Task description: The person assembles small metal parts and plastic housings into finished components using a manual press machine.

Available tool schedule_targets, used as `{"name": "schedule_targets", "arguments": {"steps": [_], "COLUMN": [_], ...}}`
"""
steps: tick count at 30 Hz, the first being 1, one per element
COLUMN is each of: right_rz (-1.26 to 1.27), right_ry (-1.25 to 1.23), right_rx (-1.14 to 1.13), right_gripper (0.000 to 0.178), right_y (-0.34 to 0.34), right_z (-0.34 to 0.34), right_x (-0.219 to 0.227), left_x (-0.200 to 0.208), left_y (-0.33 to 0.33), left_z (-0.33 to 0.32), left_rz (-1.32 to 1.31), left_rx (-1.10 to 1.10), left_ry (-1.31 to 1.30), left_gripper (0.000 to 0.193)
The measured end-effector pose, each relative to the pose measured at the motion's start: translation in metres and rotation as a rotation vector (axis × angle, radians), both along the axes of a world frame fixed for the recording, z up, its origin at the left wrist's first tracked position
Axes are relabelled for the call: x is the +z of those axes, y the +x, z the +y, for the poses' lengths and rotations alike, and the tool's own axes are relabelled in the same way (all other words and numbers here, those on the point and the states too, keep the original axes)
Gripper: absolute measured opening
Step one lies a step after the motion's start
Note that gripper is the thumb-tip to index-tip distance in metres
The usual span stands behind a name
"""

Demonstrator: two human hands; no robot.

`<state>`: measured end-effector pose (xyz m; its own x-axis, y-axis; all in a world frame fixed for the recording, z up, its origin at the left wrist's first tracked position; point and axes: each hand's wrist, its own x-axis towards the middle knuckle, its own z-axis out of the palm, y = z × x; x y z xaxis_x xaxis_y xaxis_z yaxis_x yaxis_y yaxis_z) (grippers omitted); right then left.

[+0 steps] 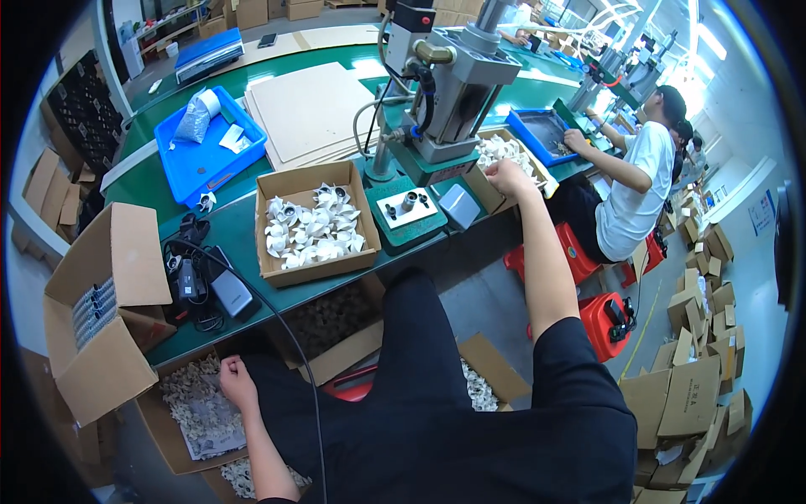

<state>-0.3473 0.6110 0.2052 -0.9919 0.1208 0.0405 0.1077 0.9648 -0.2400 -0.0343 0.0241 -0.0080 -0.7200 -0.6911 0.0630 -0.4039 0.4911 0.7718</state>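
My right hand (pixel 510 181) is at the near edge of a cardboard box of white parts (pixel 501 151), right of the press. Its fingers are curled, and whatever they hold is hidden. Low on the left, my left hand (pixel 239 383) is closed beside my thigh, over the edge of a box of small pale parts (pixel 191 395); nothing can be made out in its fingers. Between my arms stands a bench press (pixel 453 92). Under it, a metal fixture plate (pixel 405 209) carries a small round dark metal piece (pixel 410 200). Left of this, another box (pixel 317 267) holds many white finned impellers (pixel 315 227).
A blue tray (pixel 186 181) with bags and flat cardboard sheets (pixel 302 113) lie on the green bench. A black cable (pixel 294 336) hangs across my lap from chargers (pixel 193 281). An open carton (pixel 105 311) stands left. A co-worker (pixel 638 181) sits at right near red stools (pixel 600 323).
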Motion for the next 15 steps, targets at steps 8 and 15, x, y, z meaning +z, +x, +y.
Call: {"name": "schedule_targets", "arguments": {"steps": [8, 15], "right_rz": [-0.262, -0.264], "right_ry": [-0.036, 0.113], "right_rx": [0.081, 0.156], "right_gripper": [0.023, 0.020], "right_y": [-0.008, -0.002], "right_z": [0.011, 0.007], "right_x": [0.024, 0.027], "left_x": [-0.003, -0.008], "left_y": [-0.001, 0.002], "left_z": [-0.002, -0.006], "left_rz": [0.019, 0.068], "left_rx": [-0.022, -0.032], "left_ry": [-0.022, 0.036], "left_gripper": [0.009, 0.010]}}
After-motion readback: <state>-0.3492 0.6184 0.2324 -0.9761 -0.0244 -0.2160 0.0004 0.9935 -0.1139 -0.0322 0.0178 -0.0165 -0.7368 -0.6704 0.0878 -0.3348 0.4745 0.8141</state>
